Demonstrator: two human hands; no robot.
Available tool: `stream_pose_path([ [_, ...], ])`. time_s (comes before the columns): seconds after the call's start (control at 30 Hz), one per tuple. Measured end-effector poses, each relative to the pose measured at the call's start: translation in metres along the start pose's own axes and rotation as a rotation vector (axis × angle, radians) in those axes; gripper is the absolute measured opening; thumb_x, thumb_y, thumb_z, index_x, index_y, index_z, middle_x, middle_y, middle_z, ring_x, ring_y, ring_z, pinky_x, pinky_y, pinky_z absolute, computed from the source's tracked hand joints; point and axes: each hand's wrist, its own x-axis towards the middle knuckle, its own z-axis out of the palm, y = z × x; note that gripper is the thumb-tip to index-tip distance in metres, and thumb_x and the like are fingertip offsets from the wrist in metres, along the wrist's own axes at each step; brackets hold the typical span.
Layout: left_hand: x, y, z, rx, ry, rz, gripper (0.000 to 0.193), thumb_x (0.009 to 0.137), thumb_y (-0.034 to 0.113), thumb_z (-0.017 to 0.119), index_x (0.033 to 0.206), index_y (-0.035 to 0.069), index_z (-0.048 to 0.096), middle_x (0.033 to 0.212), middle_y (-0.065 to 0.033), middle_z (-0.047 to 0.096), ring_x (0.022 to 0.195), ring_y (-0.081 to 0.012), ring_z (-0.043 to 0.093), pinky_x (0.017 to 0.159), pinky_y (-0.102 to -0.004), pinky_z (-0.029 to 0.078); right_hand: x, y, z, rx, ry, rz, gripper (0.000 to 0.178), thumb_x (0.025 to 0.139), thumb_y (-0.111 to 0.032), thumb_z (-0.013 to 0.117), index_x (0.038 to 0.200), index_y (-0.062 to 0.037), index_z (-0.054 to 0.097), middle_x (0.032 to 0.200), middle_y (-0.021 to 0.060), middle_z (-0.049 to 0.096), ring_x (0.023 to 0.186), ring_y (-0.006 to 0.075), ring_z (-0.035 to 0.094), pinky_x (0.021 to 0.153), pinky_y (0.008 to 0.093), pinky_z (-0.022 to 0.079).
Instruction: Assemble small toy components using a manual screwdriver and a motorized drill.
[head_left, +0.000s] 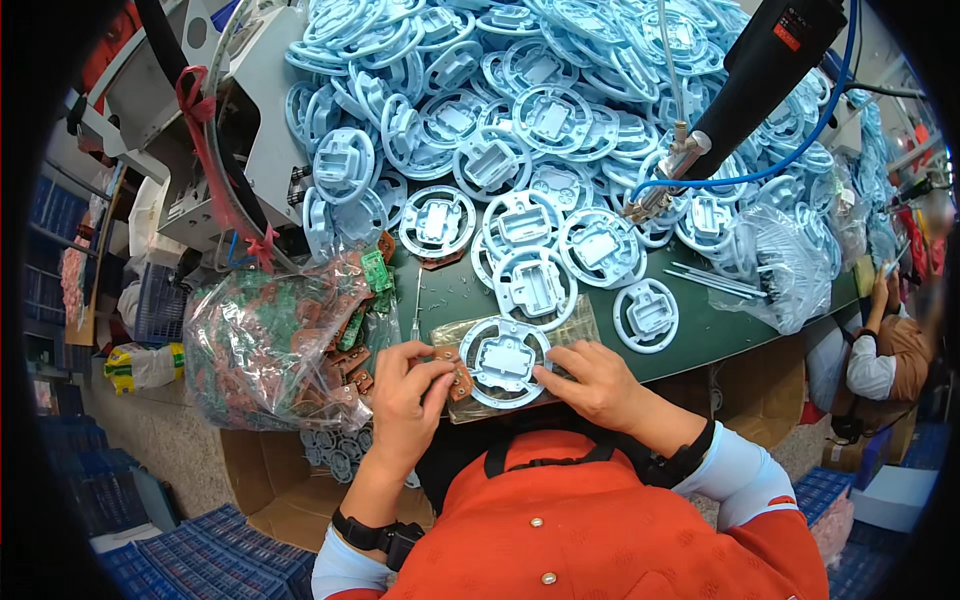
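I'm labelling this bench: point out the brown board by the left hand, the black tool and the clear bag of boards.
Brown board (461,382): head view, on its flat face.
Black tool (758,85): head view, on its long body.
Clear bag (268,350): head view, on its plastic side.

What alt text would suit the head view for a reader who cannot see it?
A left hand holds a brown circuit board beside a light-blue plastic wheel-shaped part, which the right hand touches. Beyond it is a heap of similar parts; a clear bag of circuit boards sits at left.
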Motion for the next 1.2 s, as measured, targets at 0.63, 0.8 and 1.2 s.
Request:
stream_pose_path([
  [0.63,0.02,0.007,0.001,0.099,-0.134,0.27,0.023,0.071,0.001,0.076,0.092,0.008,0.069,0.103,-0.0068,0.064,0.094,-0.0273,0.058,0.08,-0.0391,0.041,0.012,0.011,-0.004,-0.125,-0.069,-0.136,0.024,0.079,-0.013,0.061,0.099,0.0003,0.065,0.12,0.0174,0.063,0.116,0.0308,0.061,0.098,0.0401,0.049],
  [0.8,0.025,0.014,0.017,0.084,-0.209,0.344,0.024,0.071,0.003,0.076,0.092,0.01,0.068,0.104,-0.0034,0.065,0.096,-0.0257,0.059,0.081,-0.0389,0.04,0.012,0.014,0.0,-0.093,-0.026,-0.132,0.023,0.079,-0.011,0.062,0.099,0.0004,0.064,0.122,0.0174,0.062,0.116,0.0292,0.061,0.098,0.0402,0.049],
  [1.2,0.029,0.012,0.028,0.092,-0.323,0.408,0.026,0.071,0.005,0.074,0.096,0.011,0.068,0.107,-0.0008,0.065,0.099,-0.0244,0.058,0.087,-0.0405,0.039,0.012,0.019,0.004,-0.041,-0.002,-0.155,0.02,0.079,-0.012,0.062,0.095,0.0004,0.062,0.123,0.0183,0.062,0.116,0.0303,0.061,0.1,0.0417,0.048],
])
